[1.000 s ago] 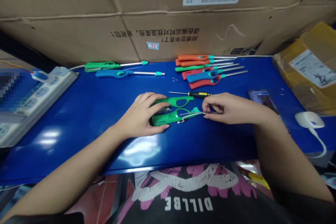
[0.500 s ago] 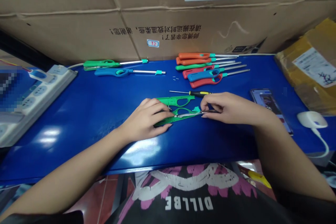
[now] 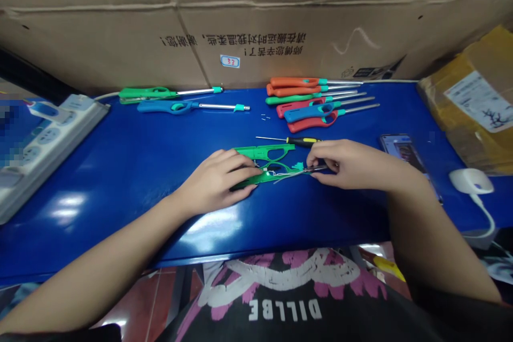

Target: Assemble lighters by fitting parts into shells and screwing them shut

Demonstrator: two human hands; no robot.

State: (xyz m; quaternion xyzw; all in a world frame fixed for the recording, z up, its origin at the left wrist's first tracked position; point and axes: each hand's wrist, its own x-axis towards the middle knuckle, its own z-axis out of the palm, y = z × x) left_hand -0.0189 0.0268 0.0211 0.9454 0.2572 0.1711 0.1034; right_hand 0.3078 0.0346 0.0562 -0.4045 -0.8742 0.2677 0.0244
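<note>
My left hand lies over the left end of an opened green lighter, its fingers curled on the lower shell half. The other green shell half lies just beyond it, flat on the table. A thin white wire and small inner parts show at my fingertips. In my right hand is a slim metal tool that looks like tweezers, pinched between thumb and fingers. Its thin tips point left over the shell. A small teal piece sits near the right end of the shell.
A yellow-and-black screwdriver lies beyond my hands. Several assembled lighters lie at the back; a green one and a blue one are back left. A power strip, phone, white charger and cardboard boxes surround the table.
The tips of the metal tool have spread and moved off the part near my left fingers. Both hands stay nearly in place; the whole view has shifted slightly.
</note>
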